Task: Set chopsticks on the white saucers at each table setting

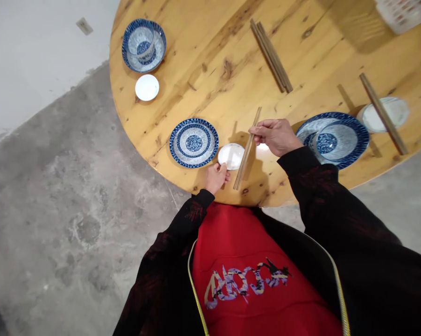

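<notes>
My right hand [275, 136] pinches a pair of wooden chopsticks [244, 161] near their upper part, slanting beside a small white bowl [231, 156]. At the near rim of that bowl, the fingers of my left hand [217, 178] are curled, with a fingertip on its edge. Just left of the bowl sits a blue-and-white plate [212, 136], with concentric blue patterns. Right of my right hand stands another blue-patterned plate [363, 135] with a clear-looking bowl [347, 140] on it, partly hidden by my sleeve.
Several chopsticks [271, 57] lie at mid-table. More chopsticks [383, 114] rest across a white bowl [399, 112] at right. On the far left are a blue-patterned plate [160, 44] with a bowl and a white dish [147, 87]. A white basket [404, 14] occupies the top right of the round wooden table [203, 93].
</notes>
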A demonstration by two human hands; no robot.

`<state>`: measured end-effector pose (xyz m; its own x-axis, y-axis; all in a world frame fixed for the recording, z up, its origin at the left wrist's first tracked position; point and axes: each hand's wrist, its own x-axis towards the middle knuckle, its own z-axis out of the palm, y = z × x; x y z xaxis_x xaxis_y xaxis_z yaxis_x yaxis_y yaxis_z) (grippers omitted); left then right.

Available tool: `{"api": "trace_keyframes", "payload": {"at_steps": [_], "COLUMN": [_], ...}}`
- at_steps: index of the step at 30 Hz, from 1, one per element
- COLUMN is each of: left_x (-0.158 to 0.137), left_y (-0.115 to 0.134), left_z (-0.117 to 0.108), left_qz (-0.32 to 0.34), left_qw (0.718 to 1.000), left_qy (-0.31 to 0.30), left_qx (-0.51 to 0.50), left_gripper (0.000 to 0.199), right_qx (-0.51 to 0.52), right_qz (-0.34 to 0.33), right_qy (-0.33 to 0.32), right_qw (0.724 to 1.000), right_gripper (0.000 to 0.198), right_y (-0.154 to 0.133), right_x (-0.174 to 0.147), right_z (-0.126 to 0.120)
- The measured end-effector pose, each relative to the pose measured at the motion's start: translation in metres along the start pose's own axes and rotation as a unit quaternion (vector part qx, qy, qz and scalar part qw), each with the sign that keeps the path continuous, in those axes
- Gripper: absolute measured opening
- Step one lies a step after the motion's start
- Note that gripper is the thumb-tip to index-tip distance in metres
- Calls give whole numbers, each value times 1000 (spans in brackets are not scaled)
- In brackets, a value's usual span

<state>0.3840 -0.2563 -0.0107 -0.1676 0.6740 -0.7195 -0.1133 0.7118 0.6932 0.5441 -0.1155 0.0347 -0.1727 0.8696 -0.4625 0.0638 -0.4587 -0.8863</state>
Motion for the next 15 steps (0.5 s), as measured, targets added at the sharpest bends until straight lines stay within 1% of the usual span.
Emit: {"api": "trace_keyframes", "payload": {"at_steps": [3, 6, 11, 13, 15], "left_x": [-6, -10, -16, -20, -26], "left_y": [1, 3, 7, 7, 6], "left_z": [-2, -5, -12, -16, -21], "left_qz": [-11, -6, 3, 2, 21], "left_qw": [1000, 1000, 1000, 999, 997], "left_qy": [-6, -20, -20, -38, -73], "left_qx": [1, 7, 6, 7, 19], "left_gripper": [31, 33, 36, 39, 40], "right_qx": [-2, -6, -10, -10, -9], "right_qz": [2, 0, -13, -14, -16], "right_qy": [-9, -24, -7, -4, 0], "right_qw": [1000, 1000, 1000, 1000, 1000], "right_gripper": [28, 30, 31, 30, 30], "right_y": [0, 0, 0, 1, 2], "right_x": [1, 2, 5, 6, 6], "right_z": [4, 9, 13, 15, 18]}}
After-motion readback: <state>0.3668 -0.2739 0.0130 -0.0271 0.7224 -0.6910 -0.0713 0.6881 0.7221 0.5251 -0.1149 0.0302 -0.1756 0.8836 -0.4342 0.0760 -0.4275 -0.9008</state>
